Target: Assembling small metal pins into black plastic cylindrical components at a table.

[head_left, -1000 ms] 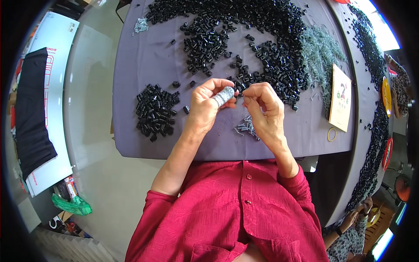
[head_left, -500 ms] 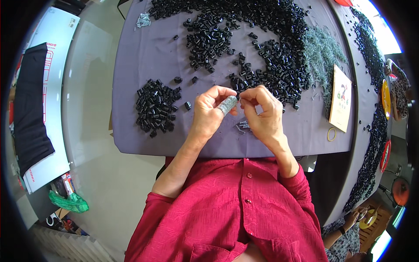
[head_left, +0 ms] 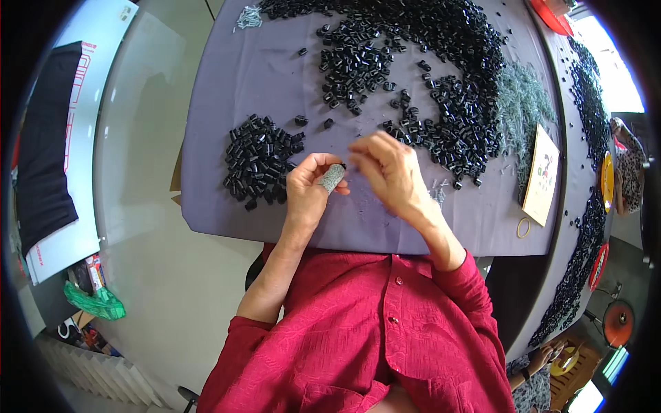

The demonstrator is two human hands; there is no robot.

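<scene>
My left hand is closed, pinching a small black plastic piece between its thumb and fingertips, just right of a pile of similar pieces. A grey speckled wrap covers the left thumb. Slightly apart from it, to the right, my right hand hovers over the table with bent fingers. Its index finger and thumb look parted, though motion blurs them, and nothing shows between them. Partly behind the right wrist lies a little heap of small clear pins.
A large heap of black pieces spreads across the far side of the purple-grey tablecloth. Clear pins lie beside it, near a cream booklet and a yellow ring. Whitish pins sit far left.
My right hand has drawn away from the black piece, where both hands met before. My left hand still holds it, now nearer the left pile. The whole view has shifted a little.
</scene>
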